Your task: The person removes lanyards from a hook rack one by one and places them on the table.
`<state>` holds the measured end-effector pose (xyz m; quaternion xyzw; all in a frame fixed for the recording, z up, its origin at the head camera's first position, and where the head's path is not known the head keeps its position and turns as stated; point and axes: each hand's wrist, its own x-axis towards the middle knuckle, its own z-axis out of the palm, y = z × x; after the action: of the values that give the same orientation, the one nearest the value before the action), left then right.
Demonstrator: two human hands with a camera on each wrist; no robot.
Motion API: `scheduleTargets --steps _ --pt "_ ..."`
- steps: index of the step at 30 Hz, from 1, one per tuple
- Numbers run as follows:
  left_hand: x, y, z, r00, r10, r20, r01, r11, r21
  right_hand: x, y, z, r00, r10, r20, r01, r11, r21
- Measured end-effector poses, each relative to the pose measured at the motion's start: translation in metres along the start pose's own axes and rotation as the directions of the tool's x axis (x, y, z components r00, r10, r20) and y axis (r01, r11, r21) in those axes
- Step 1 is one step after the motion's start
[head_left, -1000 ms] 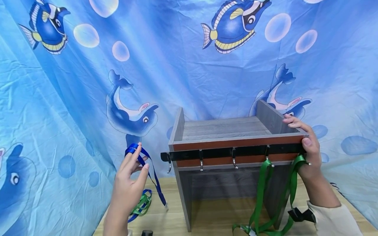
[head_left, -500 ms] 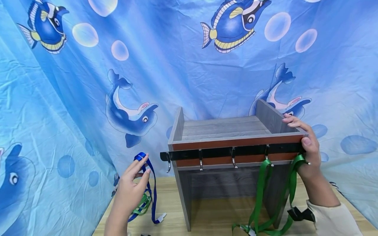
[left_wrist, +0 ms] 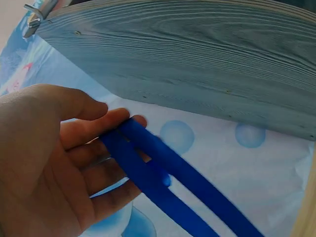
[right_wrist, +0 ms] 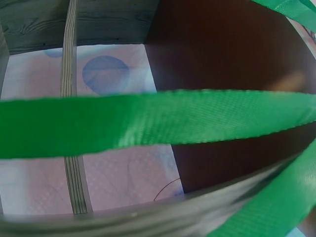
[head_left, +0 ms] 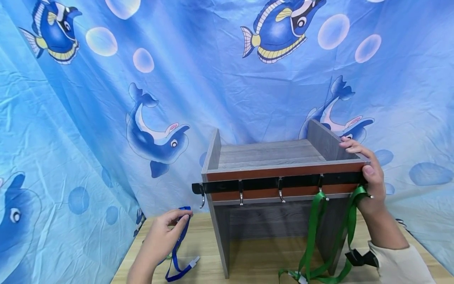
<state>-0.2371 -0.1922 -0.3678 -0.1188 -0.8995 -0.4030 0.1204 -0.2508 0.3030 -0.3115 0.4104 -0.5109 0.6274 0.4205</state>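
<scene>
My left hand [head_left: 164, 236] holds a blue lanyard [head_left: 182, 236] at its top, left of the grey wooden shelf [head_left: 269, 156]. In the left wrist view the blue lanyard [left_wrist: 168, 168] passes over the fingertips in two strands, the thumb lying close to the index finger. The white clip [head_left: 194, 261] hangs low over the table. With my right hand [head_left: 372, 181] I grip the shelf's right front corner, thumb in front. A black hook rail [head_left: 260, 185] with several metal hooks runs along the shelf's front. Green lanyards [head_left: 312, 232] hang from its right-hand hooks.
The shelf stands on a light wooden table [head_left: 202, 244]. A blue curtain [head_left: 213, 79] printed with fish and dolphins encloses the back and sides. A black buckle [head_left: 361, 258] is on the green lanyard near my right sleeve [head_left: 400, 262].
My left hand has moved down and to the right with the blue lanyard, its clip sinking towards the table. The right hand stays on the shelf corner.
</scene>
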Motion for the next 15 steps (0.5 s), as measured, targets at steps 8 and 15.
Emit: scheduleTargets --steps 8,15 --pt "0.0 -0.021 -0.003 0.931 -0.017 0.364 0.024 1.0 -0.012 -0.001 0.001 0.001 1.0 -0.008 0.002 0.008 1.0 0.013" --pt "-0.011 -0.033 0.006 0.796 -0.164 0.583 0.171 0.984 0.043 -0.001 0.0 0.0 1.0 -0.004 0.0 0.004 1.0 0.005"
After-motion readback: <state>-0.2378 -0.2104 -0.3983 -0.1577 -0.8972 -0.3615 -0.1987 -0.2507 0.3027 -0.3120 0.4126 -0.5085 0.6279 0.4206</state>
